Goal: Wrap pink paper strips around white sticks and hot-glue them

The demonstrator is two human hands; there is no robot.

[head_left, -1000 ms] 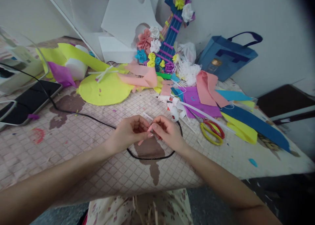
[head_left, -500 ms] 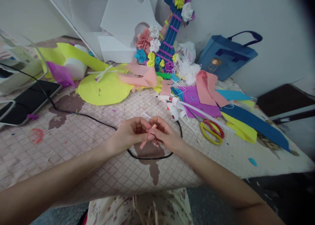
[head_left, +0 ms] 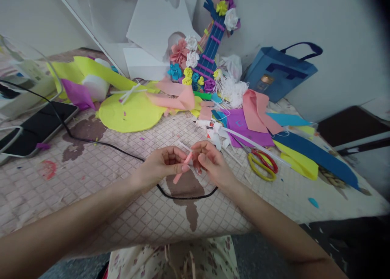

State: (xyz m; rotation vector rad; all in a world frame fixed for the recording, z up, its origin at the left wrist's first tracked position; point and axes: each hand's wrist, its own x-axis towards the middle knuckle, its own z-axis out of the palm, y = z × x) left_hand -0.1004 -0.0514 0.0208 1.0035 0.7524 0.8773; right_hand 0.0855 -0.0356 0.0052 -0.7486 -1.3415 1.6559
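Observation:
A narrow pink paper strip [head_left: 180, 175], perhaps rolled, slants between the thumb and fingers of my left hand [head_left: 158, 164]. Close on its right is my right hand [head_left: 215, 163], fingers curled but apart, with no object visible in it; whether a fingertip touches the strip's upper end I cannot tell. Both hands are above the quilted tablecloth, over a brown worn patch. Just beyond the right hand lies a white hot glue gun [head_left: 213, 128] with a long glue stick in its back. A black cord [head_left: 185, 197] loops on the near side of the hands.
Scissors [head_left: 262, 164] with red and yellow handles lie to the right, near purple, pink and blue paper. Yellow paper [head_left: 131, 114] spreads at left, beyond a phone [head_left: 39, 126]. A flower-covered paper guitar [head_left: 210, 47] leans at the back beside a blue bag [head_left: 280, 73].
My right hand has let go of the pink strip and drawn slightly right, its fingers spreading. The left hand keeps its hold in nearly the same place.

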